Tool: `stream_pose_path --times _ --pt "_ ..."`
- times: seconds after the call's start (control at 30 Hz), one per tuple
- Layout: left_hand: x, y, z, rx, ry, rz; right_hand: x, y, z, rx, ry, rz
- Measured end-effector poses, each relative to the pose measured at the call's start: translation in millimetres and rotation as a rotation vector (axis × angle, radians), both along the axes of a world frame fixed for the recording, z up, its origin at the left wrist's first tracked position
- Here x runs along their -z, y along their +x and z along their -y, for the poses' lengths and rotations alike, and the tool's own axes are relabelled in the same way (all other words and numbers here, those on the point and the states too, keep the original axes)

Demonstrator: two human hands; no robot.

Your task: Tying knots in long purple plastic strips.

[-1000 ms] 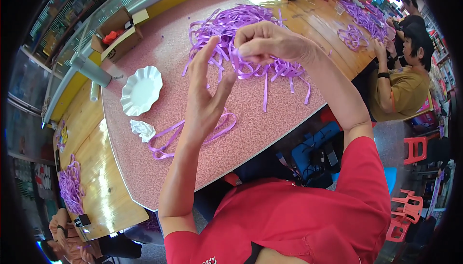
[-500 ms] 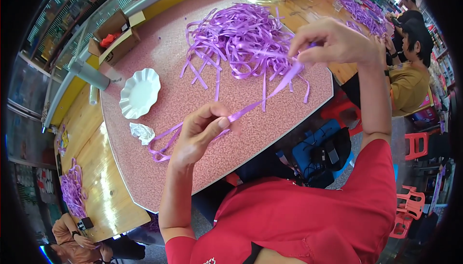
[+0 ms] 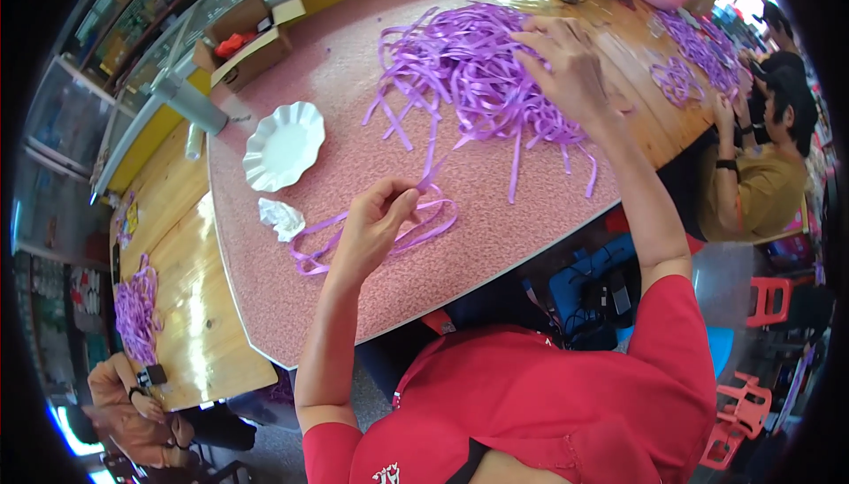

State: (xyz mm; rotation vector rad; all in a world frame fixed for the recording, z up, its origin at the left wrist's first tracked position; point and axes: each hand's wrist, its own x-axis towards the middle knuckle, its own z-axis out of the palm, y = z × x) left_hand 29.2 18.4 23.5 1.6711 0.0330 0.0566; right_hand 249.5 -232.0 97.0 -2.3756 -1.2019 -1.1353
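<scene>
A large tangled heap of purple ribbons (image 3: 473,64) lies on the pink speckled table (image 3: 495,205). My left hand (image 3: 380,219) is closed in a pinch on a purple ribbon (image 3: 431,176). Its loops rest on the table below that hand, and its short upper end points toward the heap. At the heap's right side, my right hand (image 3: 570,73) reaches in with fingers apart, and nothing shows held in it. Some of its fingertips are hard to make out against the ribbons.
Left of the heap are a white scalloped dish (image 3: 285,146), crumpled white tissue (image 3: 281,219), a grey-green bottle (image 3: 190,102) and an open cardboard box (image 3: 252,51). Other people sit at right (image 3: 761,166) and lower left (image 3: 141,413). More ribbons (image 3: 137,312) lie on the wooden table.
My right hand has let go of the ribbon stretched between both hands and moved to the heap. My left hand still pinches its ribbon. The view has shifted slightly.
</scene>
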Motion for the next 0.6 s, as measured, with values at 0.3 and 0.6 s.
stream_pose_path --times 0.3,0.6 --pt "-26 18 -43 -0.139 -0.064 0.040 39 -86 -126 -0.793 0.118 -0.765" --pt "16 27 -134 -0.585 1.237 0.184 76 -61 -145 -0.636 0.153 -0.691"
